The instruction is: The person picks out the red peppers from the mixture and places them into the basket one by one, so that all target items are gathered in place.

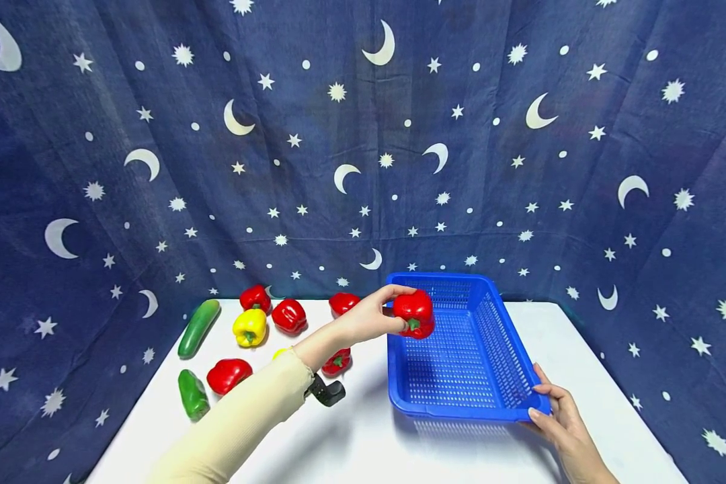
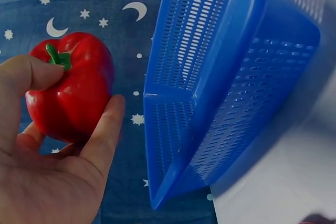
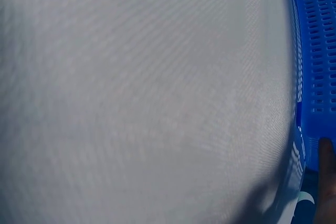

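Note:
My left hand [image 1: 372, 319] grips a red bell pepper [image 1: 414, 310] between thumb and fingers, raised over the left rim of a blue plastic basket [image 1: 450, 363]. In the left wrist view the thumb presses beside the green stem of the pepper [image 2: 73, 98], while the fingers support it from the other side. My right hand [image 1: 565, 430] pinches the basket's near right corner, thumb on the rim and fingers at the outer side. The near end of the basket appears raised off the white table. Only a dark finger [image 3: 326, 177] against the basket shows in the right wrist view.
Left on the white table [image 1: 363, 437] lie a cucumber [image 1: 198, 329], a green pepper [image 1: 192, 394], a yellow bell pepper [image 1: 250, 327] and several red bell peppers [image 1: 289, 316]. My left forearm partly covers another yellow thing [image 1: 280, 353]. A starry blue curtain [image 1: 314, 168] surrounds the table.

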`<state>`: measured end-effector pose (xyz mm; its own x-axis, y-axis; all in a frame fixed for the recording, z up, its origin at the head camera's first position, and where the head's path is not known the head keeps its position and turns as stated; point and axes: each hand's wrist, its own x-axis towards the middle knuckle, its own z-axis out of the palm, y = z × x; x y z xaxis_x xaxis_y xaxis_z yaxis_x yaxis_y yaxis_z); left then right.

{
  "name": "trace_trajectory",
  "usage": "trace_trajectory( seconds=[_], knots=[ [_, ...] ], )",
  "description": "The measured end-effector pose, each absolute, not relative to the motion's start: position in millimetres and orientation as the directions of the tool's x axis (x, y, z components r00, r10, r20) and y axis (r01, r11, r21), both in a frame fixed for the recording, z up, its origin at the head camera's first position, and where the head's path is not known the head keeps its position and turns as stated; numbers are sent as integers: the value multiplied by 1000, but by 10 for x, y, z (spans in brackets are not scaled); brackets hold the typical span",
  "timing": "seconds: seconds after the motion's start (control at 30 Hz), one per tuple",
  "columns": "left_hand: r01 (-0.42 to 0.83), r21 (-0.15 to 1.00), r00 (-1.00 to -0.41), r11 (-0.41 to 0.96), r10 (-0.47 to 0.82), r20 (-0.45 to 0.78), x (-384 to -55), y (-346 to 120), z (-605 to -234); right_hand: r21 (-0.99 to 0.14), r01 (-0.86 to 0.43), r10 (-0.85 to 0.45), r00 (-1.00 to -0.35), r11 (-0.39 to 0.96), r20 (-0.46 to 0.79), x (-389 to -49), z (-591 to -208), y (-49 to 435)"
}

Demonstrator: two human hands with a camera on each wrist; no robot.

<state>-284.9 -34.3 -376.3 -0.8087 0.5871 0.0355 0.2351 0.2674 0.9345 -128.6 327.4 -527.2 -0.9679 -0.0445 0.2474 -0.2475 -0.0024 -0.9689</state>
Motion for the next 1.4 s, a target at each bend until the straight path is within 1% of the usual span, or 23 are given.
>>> trace_trajectory(
  seconds=[0.43,0.67,0.77,0.97,1.2,1.4],
  knots=[
    [181,961,-808,210,588,24,-3025,15,-3743,-977,-215,-16,-976,-5,215,-1297,-5270,3278],
    [174,968,-803,182,595,32,-3082,296,-3726,-965,-261,-38,-965,-19,261,-1293,-5266,3281],
    [173,967,-811,186,584,33,-3100,399,-3744,-963,-270,-49,-961,-21,271,-1287,-5252,3278],
    [130,981,-821,145,570,25,-3132,577,-3799,-961,-275,-60,-959,-13,276,-1284,-5239,3284],
    [101,986,-832,136,555,9,-3154,735,-3868,-961,-277,-23,-961,22,277,-1277,-5239,3255],
    [70,992,-847,104,532,4,-3203,822,-3927,-949,-315,-53,-948,-1,314,-1269,-5262,3257]
  ],
)
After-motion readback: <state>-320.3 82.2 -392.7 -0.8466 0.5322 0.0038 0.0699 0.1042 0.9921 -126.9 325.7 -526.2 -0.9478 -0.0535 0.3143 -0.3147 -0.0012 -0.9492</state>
